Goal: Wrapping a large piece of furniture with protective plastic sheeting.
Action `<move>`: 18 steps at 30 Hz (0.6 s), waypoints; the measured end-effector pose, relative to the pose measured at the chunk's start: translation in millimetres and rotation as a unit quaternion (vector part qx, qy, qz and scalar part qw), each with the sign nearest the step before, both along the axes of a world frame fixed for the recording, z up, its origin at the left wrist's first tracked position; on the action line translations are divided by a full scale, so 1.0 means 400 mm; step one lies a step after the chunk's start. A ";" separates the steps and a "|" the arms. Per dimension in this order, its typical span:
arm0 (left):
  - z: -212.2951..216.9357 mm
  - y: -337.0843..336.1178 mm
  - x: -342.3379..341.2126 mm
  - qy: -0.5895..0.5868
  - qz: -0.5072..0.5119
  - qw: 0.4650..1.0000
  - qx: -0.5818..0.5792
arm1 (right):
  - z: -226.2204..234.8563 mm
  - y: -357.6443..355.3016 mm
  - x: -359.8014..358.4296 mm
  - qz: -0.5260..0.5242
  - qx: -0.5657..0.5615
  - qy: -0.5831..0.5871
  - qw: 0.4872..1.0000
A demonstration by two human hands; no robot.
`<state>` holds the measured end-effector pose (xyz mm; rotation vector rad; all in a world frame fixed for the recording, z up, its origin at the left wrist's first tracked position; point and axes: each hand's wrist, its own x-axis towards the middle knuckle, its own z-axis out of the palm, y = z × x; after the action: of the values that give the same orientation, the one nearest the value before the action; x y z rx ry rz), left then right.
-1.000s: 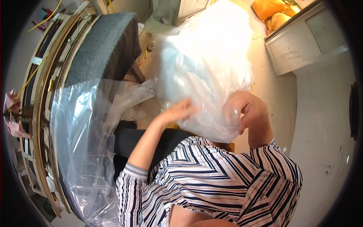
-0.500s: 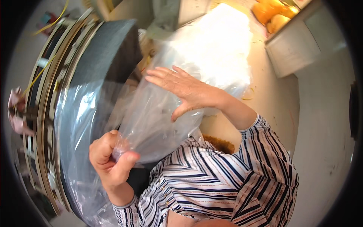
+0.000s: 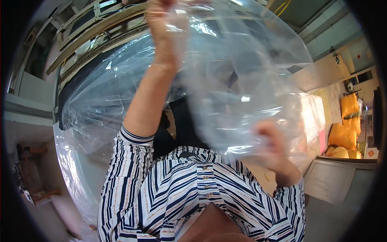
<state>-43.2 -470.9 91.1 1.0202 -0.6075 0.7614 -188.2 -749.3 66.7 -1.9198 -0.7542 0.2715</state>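
A large sheet of clear plastic film [image 3: 246,80] hangs spread out between my two hands. It is see-through and shiny, with soft folds, and whether it is a single sheet or a bag I cannot tell. My left hand [image 3: 161,20] reaches to the top of the view, closed on the film's far left edge; its fingertips are partly cut off. Lower down on the right, my right hand [image 3: 273,145] is blurred by motion, its fingers curled in on the film's near edge. More clear plastic [image 3: 100,80] lies over a dark surface beyond my left forearm.
A wooden-framed machine or rack [image 3: 100,30] with slats stands at the far left. At the right are a pale cabinet [image 3: 330,179] and orange bags [image 3: 342,135]. Dark cloth [image 3: 183,121] shows just beyond my body.
The view has swung to the left. My left hand has risen far up with the film, and my right hand, open and flat on it before, has drawn back and curled at its edge.
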 end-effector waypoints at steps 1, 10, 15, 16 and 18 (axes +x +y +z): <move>0.003 0.052 -0.028 0.049 0.112 0.992 -0.008 | -0.026 0.100 -0.003 0.085 0.029 0.136 0.987; -0.148 0.257 -0.282 0.222 0.301 0.921 0.110 | -0.063 0.335 0.347 -0.042 0.077 -0.288 0.954; -0.213 0.343 -0.430 0.259 0.363 0.881 0.160 | -0.124 0.358 0.502 -0.164 0.032 -0.357 0.919; -0.236 0.365 -0.465 0.324 0.326 0.874 0.156 | -0.132 0.370 0.537 -0.159 0.033 -0.354 0.921; -0.262 0.366 -0.492 0.393 0.284 0.862 0.150 | -0.147 0.390 0.613 -0.061 0.087 -0.123 0.987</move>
<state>-239.9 -324.7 -13.9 1.7066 0.3226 0.6775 56.9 -593.1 7.9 -1.8422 -0.7902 -0.1059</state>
